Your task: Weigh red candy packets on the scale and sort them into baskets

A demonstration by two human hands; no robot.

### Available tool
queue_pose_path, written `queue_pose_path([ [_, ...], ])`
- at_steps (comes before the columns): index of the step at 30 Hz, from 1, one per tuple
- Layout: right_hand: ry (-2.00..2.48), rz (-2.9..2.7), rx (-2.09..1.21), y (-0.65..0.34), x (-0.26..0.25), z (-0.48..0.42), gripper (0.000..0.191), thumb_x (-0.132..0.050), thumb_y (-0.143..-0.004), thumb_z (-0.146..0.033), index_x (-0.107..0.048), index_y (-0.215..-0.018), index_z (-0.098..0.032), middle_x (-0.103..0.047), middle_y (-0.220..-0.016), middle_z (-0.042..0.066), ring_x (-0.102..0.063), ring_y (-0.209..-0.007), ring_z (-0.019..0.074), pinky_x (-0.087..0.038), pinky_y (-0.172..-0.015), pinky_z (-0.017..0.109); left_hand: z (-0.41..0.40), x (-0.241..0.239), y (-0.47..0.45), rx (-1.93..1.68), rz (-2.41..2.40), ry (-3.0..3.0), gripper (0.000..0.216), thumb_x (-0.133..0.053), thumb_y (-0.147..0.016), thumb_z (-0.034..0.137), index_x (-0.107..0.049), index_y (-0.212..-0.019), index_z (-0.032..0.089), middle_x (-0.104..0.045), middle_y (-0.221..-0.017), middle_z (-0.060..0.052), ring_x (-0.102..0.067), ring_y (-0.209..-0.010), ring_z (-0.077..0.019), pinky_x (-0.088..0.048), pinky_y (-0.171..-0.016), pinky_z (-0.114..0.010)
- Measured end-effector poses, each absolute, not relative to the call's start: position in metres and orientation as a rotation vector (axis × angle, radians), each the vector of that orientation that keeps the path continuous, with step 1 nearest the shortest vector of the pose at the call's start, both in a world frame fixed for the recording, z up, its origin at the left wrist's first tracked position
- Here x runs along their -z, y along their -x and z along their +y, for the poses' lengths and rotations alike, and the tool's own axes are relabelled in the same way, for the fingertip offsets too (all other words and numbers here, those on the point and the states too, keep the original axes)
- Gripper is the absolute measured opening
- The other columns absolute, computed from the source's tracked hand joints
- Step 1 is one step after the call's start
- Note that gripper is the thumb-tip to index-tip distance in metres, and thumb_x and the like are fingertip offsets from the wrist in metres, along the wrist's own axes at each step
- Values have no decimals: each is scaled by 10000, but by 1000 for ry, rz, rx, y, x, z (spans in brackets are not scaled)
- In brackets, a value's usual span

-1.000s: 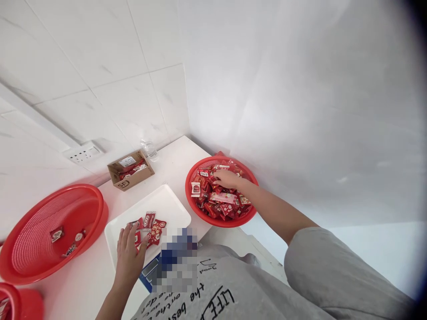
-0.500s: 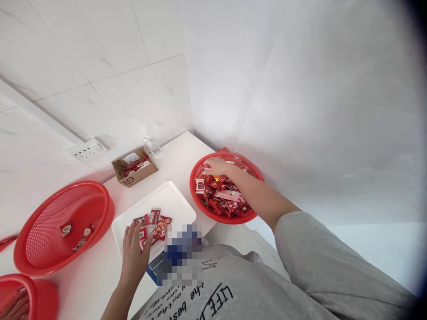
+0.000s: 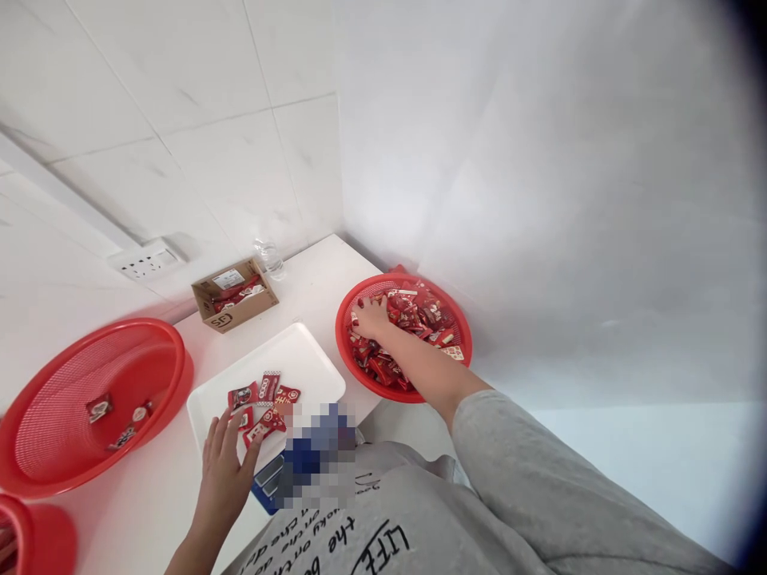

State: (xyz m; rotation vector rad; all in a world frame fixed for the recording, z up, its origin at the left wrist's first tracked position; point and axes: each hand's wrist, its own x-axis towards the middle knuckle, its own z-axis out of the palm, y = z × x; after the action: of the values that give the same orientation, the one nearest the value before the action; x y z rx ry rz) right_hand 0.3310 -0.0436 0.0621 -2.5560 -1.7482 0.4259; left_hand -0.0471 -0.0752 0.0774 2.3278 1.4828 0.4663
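Observation:
My left hand (image 3: 226, 461) is open, fingers spread, at the near-left side of a white tray (image 3: 219, 383). Its fingertips are close to several small red wrapped packets (image 3: 269, 386) lying on the tray; whether they touch is unclear. The tray sits at a blue weighing scale (image 3: 265, 489), partly blurred out. My right hand (image 3: 372, 318) reaches into a red mesh basket (image 3: 341, 345) full of red wrapped packets (image 3: 424, 311). Its fingers are apart over the left part of the pile, with a red-and-white packet by the fingertips. No firm grip shows.
A small cardboard box (image 3: 245, 314) holding red packets stands by the wall, with a clear plastic bottle (image 3: 271, 259) beside it. A large tilted red basket (image 3: 48, 431) with a few packets is on the left. Another red container (image 3: 51, 535) is below it.
My right hand has shifted toward the near-left part of the pile, and its fingers have spread. My left hand has drawn slightly back from the packets. The view has shifted slightly.

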Motion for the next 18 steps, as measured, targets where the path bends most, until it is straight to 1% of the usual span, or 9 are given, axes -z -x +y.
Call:
queue_pose_path([
  [3, 2548, -1755, -419, -321, -65, -42, 466, -584, -735, -316, -544, -1184, -196, -488, -1290, 163, -443, -1172, 342, -263, -1009, 498, -75, -77, 42, -509, 1464, -2329, 545, -371, -851, 500, -445, -1292, 189, -373, -1425, -139, -208, -1377, -301, -228, -1086, -546],
  [5, 2538, -1768, -447, -320, -69, -42, 398, -573, -737, -257, -577, -1133, -216, -540, -1247, 128, -503, -1117, 298, -368, -934, 412, -75, -76, 36, -531, 1444, -2327, 548, -363, -855, 501, -429, -1308, 200, -363, -1434, -130, -200, -1380, -295, -222, -1088, -543],
  [7, 2537, -1758, -478, -324, -75, -43, 321, -548, -746, -219, -611, -1061, -226, -603, -1166, 97, -564, -1031, 259, -425, -841, 346, -74, -75, 32, -544, 1420, -2341, 554, -359, -856, 506, -427, -1312, 198, -374, -1424, -134, -202, -1380, -294, -224, -1087, -539],
  [10, 2557, -1703, -491, -342, -90, -51, 266, -496, -782, -219, -626, -1014, -221, -655, -1065, 84, -602, -967, 244, -444, -760, 310, -71, -73, 29, -537, 1400, -2352, 558, -368, -849, 506, -434, -1308, 196, -386, -1413, -138, -211, -1376, -296, -233, -1084, -534],
  [14, 2592, -1636, -510, -378, -112, -76, 260, -502, -790, -252, -631, -1013, -217, -663, -1063, 85, -606, -972, 244, -441, -755, 300, -66, -69, 32, -490, 1404, -2325, 551, -388, -843, 490, -434, -1310, 201, -384, -1416, -130, -197, -1381, -288, -237, -1086, -525],
  [16, 2610, -1618, -537, -393, -120, -90, 300, -562, -756, -285, -626, -1042, -224, -657, -1085, 82, -603, -980, 247, -444, -775, 306, -64, -67, 34, -456, 1397, -2308, 553, -409, -836, 488, -430, -1316, 214, -383, -1420, -121, -192, -1384, -284, -242, -1084, -522],
  [18, 2640, -1593, -537, -400, -123, -98, 408, -607, -724, -319, -595, -1124, -236, -620, -1164, 94, -577, -1036, 272, -440, -825, 350, -62, -67, 34, -455, 1407, -2283, 559, -414, -834, 488, -418, -1328, 226, -370, -1432, -113, -188, -1386, -278, -241, -1084, -524],
])
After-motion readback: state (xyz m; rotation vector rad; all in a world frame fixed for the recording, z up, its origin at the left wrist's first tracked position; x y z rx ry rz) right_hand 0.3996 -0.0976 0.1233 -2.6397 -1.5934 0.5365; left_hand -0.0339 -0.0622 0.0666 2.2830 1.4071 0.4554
